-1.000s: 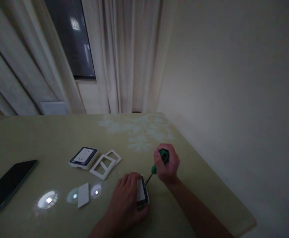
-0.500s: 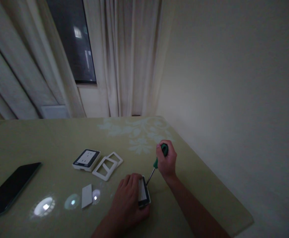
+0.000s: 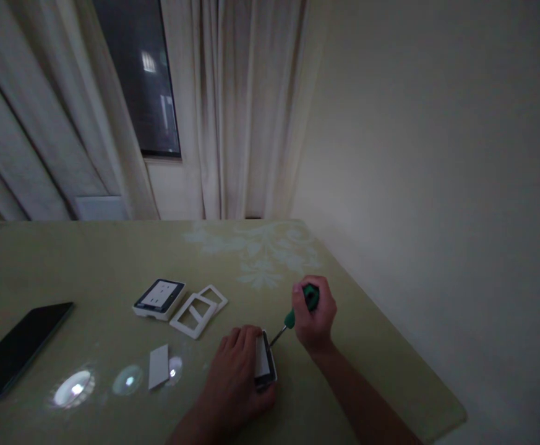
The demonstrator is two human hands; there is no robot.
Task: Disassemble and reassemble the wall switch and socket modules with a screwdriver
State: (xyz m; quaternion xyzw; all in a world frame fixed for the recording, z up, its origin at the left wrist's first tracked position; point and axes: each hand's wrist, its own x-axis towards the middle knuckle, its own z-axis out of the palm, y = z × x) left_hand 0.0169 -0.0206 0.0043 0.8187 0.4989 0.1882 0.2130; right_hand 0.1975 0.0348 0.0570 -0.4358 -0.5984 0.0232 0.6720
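My left hand is wrapped over a wall switch or socket unit with a white centre and a dark inner border, pressing it on the table; its left side is hidden under my fingers. In my closed right hand is a green-handled screwdriver. Its shaft slants down to the left, and the tip meets the unit's dark right border. Left of my hands lie two white frames, one overlapping the other, and a small white plate.
A white wall socket with a dark border sits behind the small plate. On the left lies a black tablet-like slab. The green table ends at the wall on the right, with curtains behind it.
My right hand has dropped slightly and shifted right, so the screwdriver leans lower. Its tip stays at the unit's dark border. My left hand keeps its hold.
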